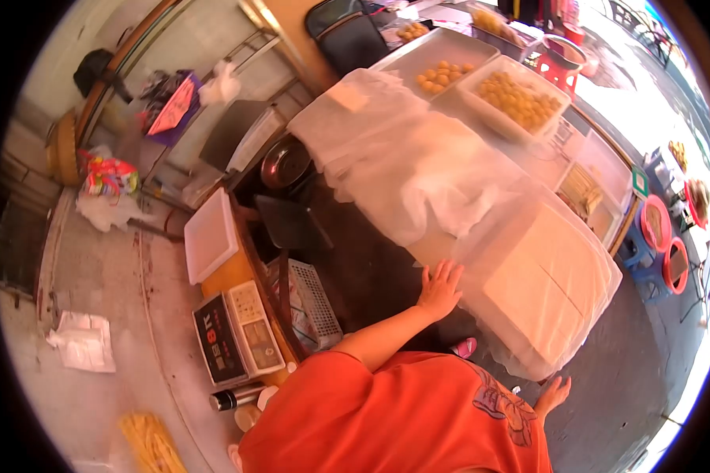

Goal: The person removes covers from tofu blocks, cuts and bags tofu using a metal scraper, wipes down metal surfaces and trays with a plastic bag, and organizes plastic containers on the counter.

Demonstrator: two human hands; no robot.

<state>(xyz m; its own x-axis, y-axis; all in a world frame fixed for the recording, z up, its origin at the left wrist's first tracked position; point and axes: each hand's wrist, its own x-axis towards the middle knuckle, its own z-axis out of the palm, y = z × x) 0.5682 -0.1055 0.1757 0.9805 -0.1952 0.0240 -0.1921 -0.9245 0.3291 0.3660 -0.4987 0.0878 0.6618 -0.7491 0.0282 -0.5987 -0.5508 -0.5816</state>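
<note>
Translucent plastic sheeting (442, 177) draped a tan, boxlike shape (536, 276), the open left hand (440, 290) at its edge; yellow balls (519, 101) lay beyond. The right hand's (554, 394) grip was unclear.

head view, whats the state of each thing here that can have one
left hand, open, fingers spread at the sheet's edge
right hand, open, beside the sheet's near corner
plastic sheet, crumpled and spread out
pale slabs, covered by the sheet
white tub, uncovered, holding many yellow-orange balls
metal tray, partly filled with similar balls
</note>
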